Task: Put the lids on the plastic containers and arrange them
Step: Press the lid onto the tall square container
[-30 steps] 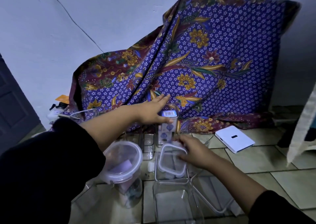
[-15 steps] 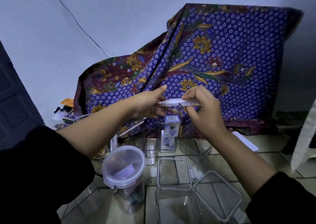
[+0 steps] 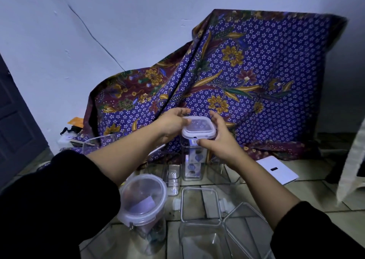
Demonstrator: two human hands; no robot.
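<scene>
A small square white-rimmed lid (image 3: 198, 129) sits on top of a tall clear square container (image 3: 192, 163) with a printed label inside. My left hand (image 3: 172, 125) grips the lid's left edge. My right hand (image 3: 218, 140) holds its right and front edges. A round clear container (image 3: 144, 209) with its round lid on stands at the lower left. A loose rectangular lid (image 3: 200, 204) lies flat on the floor, and a clear rectangular container (image 3: 203, 241) with a hinged lid (image 3: 254, 227) open sits nearest to me.
A purple floral cloth (image 3: 246, 81) drapes over something against the wall. A white flat box (image 3: 277, 169) lies on the tiled floor at right. More clear containers (image 3: 98, 143) stand at the left and behind the tall one. A dark door is at far left.
My right hand picked the small lid up from the floor, raised it, and both hands have lowered it onto the tall container's mouth.
</scene>
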